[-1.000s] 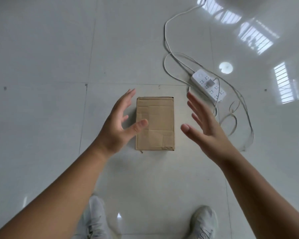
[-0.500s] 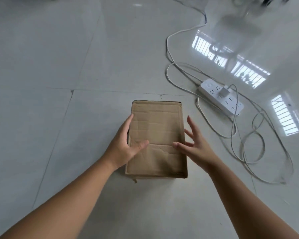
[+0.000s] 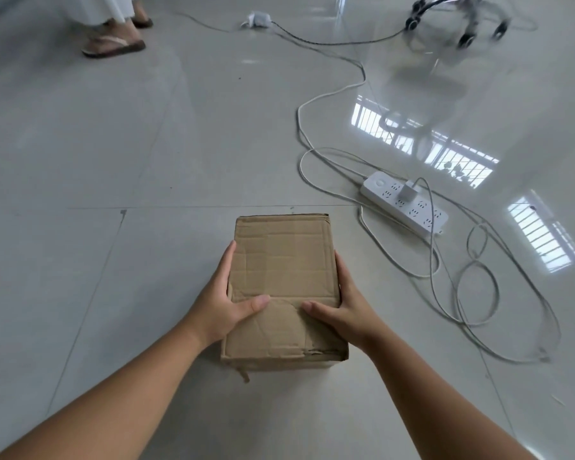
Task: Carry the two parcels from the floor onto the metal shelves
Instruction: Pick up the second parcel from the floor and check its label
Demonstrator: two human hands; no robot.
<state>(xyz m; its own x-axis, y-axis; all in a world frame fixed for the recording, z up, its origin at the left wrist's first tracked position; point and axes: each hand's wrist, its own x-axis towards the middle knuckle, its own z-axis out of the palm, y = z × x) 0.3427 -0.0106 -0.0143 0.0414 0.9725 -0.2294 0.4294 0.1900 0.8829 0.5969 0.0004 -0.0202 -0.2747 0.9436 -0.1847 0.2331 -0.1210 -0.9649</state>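
A brown cardboard parcel (image 3: 284, 270) with a creased, slightly torn top sits on the pale tiled floor in front of me. My left hand (image 3: 224, 302) clasps its left side, fingers down the side wall and thumb laid across the top. My right hand (image 3: 344, 307) clasps the right side the same way, thumb on top. Both thumbs point toward each other near the parcel's front half. Only this one parcel is in view, and no metal shelves are visible.
A white power strip (image 3: 405, 202) with a plugged adapter lies right of the parcel, with loose cables (image 3: 462, 287) looping over the floor. A wheeled chair base (image 3: 458, 24) stands at the far right. Another person's sandalled feet (image 3: 113, 41) are at the far left.
My hands went from spread above the parcel to closed against its two sides. The view has tilted up and come closer to the parcel, revealing more floor ahead.
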